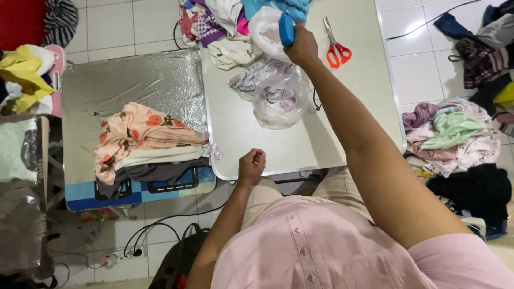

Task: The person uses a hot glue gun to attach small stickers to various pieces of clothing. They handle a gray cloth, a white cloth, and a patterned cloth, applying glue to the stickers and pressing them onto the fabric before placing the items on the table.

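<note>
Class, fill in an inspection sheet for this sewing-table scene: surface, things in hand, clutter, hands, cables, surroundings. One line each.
Surface: pale folding table, mostly bare at the near edge.
Things in hand: blue object gripped at the far side; clear plastic bag of small fabric pieces lying below it.
Clutter: orange-handled scissors; fabric heap at the far edge.
Hands: right hand closed on the blue object; left hand loosely curled at the near edge, what it holds cannot be told.
Cables: black cable on the floor to a power strip.
Surroundings: foil-covered board with folded clothes; clothes pile on white tiles.
</note>
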